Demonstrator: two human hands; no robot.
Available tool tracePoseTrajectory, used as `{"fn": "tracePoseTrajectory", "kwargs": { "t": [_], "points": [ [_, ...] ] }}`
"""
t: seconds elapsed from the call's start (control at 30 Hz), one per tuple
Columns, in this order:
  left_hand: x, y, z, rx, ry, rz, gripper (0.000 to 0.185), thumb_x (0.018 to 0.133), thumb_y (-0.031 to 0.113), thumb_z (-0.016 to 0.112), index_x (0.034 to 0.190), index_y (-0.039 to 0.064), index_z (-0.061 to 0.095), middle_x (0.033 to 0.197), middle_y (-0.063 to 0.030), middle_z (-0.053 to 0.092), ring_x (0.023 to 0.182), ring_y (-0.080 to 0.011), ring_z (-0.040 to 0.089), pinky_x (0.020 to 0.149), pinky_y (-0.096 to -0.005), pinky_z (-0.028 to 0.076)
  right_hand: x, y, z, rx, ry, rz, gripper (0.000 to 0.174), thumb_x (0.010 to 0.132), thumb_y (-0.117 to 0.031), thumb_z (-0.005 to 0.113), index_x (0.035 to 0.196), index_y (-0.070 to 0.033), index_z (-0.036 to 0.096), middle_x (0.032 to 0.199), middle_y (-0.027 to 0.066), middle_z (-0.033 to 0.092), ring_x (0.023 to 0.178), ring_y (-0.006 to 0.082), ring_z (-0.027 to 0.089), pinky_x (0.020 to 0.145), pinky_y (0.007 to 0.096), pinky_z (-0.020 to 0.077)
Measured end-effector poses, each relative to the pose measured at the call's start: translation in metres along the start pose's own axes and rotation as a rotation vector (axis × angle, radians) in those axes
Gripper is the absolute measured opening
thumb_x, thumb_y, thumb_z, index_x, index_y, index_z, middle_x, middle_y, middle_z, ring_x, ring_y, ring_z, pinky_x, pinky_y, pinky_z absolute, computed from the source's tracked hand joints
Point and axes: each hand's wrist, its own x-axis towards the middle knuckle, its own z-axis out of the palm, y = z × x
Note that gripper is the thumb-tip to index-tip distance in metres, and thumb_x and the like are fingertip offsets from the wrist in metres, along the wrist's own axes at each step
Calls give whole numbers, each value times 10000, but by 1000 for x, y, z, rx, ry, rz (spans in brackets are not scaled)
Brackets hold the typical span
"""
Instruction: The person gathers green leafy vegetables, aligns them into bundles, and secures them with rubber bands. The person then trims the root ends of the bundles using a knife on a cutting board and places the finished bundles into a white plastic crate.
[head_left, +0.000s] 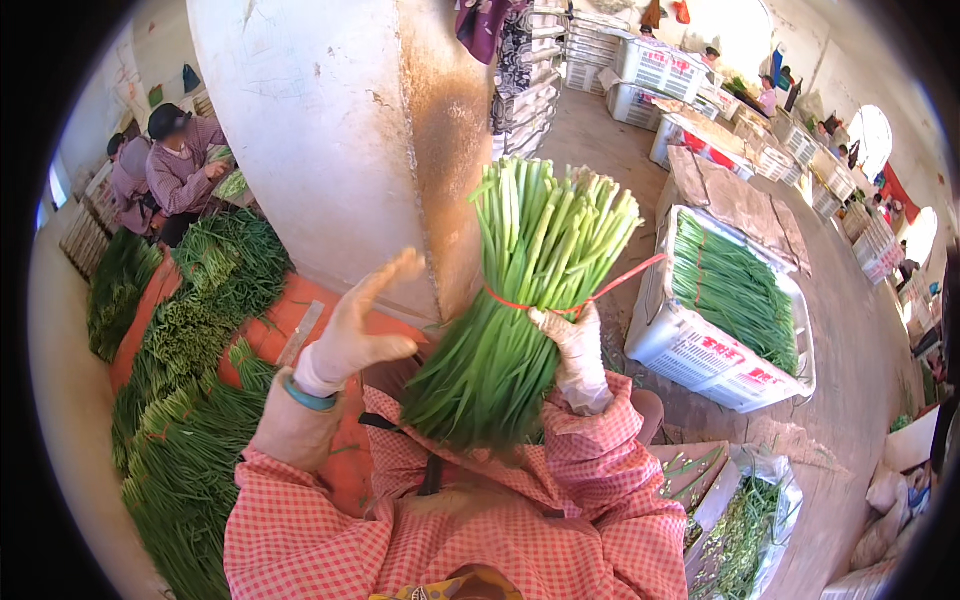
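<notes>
A thick bundle of green garlic chives (517, 300) stands before my chest, pale cut stems up and dark leaves hanging down. Around its middle runs a red tie (510, 303), its loose end sticking out to the right. My right hand (576, 349), in a whitish glove, grips the bundle at the tie from the right side. To the left of the bundle my left hand (364, 330), gloved too and slightly blurred, is raised with thumb and fingers apart, touching nothing. A blue-green band (309, 397) circles the left wrist.
Piled chives (202, 420) cover a red-orange sheet (349, 457) on my left. A white plastic crate (720, 367) of tied chives stands at right, with trimmings in a plastic-lined container (739, 540) below. A whitewashed pillar (337, 150) rises ahead. Co-workers (184, 161) sit beyond the pile.
</notes>
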Motion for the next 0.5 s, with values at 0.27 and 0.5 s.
{"fn": "tracePoseTrajectory", "kwargs": {
  "t": [0.27,0.5],
  "points": [
    [39,-6,27,-552,-245,-388,926,706,136,836,1457,40,302,1356,-68,498,1224,-182,473,1057,-366,371,2,15,70,298,14,46,630,729,-16,818,1256,-57,475,1095,58,639,967,158,614,865,316,515],
    [16,6,-45,-407,-386,-699,763,723,101,818,1370,2,427,1212,-79,605,1087,-174,572,971,-341,458,-14,76,76,720,-147,424,546,884,-202,706,1354,-74,457,1322,52,546,1191,209,522,1042,394,409]
  ]
}}
